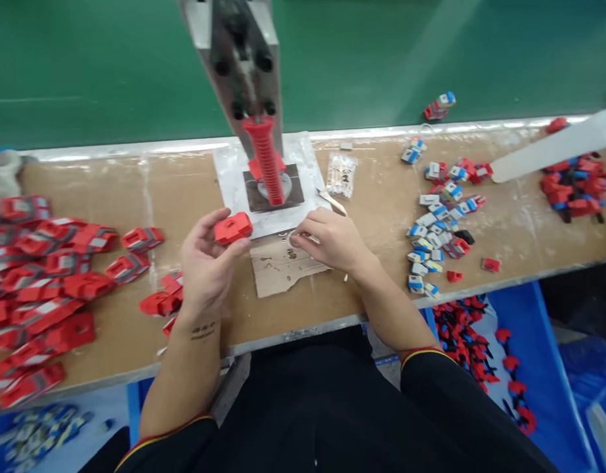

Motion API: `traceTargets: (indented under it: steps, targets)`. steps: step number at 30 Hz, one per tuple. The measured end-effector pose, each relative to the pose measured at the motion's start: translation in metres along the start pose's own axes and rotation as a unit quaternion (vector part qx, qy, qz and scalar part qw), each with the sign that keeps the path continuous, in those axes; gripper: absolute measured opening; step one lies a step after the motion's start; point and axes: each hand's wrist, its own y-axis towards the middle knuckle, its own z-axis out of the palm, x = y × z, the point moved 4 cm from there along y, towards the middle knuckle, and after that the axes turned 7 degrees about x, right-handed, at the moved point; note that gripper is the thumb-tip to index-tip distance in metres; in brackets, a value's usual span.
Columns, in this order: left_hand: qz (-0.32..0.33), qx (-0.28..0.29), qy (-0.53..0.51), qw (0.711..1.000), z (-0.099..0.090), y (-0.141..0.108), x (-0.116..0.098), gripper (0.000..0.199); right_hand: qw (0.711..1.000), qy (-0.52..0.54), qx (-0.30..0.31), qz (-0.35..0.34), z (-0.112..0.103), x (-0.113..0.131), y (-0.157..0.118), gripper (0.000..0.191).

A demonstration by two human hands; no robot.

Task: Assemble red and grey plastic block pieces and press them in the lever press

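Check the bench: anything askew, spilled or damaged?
The cardboard by the right hand looks torn along its near edge, with dark specks on it, perhaps stains or loose bits. A small white fleck lies alone on the bench to its right. Nothing else clearly stands out.

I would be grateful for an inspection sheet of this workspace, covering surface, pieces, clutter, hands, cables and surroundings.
Surface: brown tabletop, whitish streaks towards the left.
Pieces: red piece in the left hand; red-and-grey pieces heaped at left; blue-and-white pieces loosely spread at right.
Clutter: torn cardboard with small dark bits; snips beside a small clear bag.
Hands: left hand holds the red piece; right hand has its fingertips at the cardboard, grip unclear.
Cables: nothing seen.
Surroundings: hand press with a red handle; green panel behind; blue bin below the right side.
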Motion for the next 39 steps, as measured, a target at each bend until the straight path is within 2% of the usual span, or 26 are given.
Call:
traceTargets:
  steps: [5,8,13,15,19,21,23,26,29,31,35,39]
  targets:
    - [0.032,-0.013,0.010,0.999,-0.002,0.001,0.001,0.043,0.999,0.006,0.050,-0.005,0.000,-0.002,0.002,0.030]
    - [0.048,-0.039,0.018,0.998,0.000,0.002,-0.004,0.046,0.999,-0.006,0.039,0.004,-0.002,-0.003,0.003,0.032]
    - [0.021,-0.045,0.055,0.997,0.006,0.000,-0.011,0.041,0.998,-0.006,0.063,-0.023,-0.002,0.001,0.006,0.030]
    - [0.029,-0.044,0.070,0.996,0.007,-0.002,-0.013,0.040,0.998,-0.016,0.066,-0.014,-0.002,0.002,0.007,0.027]
    - [0.038,-0.007,0.087,0.995,0.010,-0.004,-0.014,0.042,0.997,-0.033,0.075,-0.004,-0.004,0.006,0.008,0.028]
    - [0.061,-0.018,0.083,0.995,0.010,-0.003,-0.013,0.043,0.996,-0.023,0.082,-0.017,-0.006,0.005,0.006,0.027]
    - [0.068,-0.018,0.088,0.994,0.011,-0.003,-0.011,0.045,0.998,0.010,0.056,-0.024,-0.012,0.002,0.002,0.027]
    - [0.113,-0.025,0.101,0.988,0.013,-0.005,-0.013,0.049,0.991,0.111,-0.065,-0.038,-0.028,-0.005,-0.008,0.029]
    - [0.142,0.010,0.133,0.981,0.016,-0.008,-0.017,0.050,0.951,0.230,-0.198,-0.053,-0.038,-0.009,-0.016,0.033]
    - [0.138,0.048,0.175,0.974,0.020,-0.010,-0.019,0.049,0.921,0.290,-0.255,-0.052,-0.039,-0.008,-0.018,0.036]
    - [0.142,0.082,0.217,0.962,0.025,-0.014,-0.022,0.044,0.885,0.355,-0.297,-0.049,-0.034,0.003,-0.017,0.038]
    - [0.146,0.098,0.219,0.960,0.029,-0.017,-0.024,0.040,0.884,0.360,-0.291,-0.061,-0.029,0.014,-0.014,0.034]
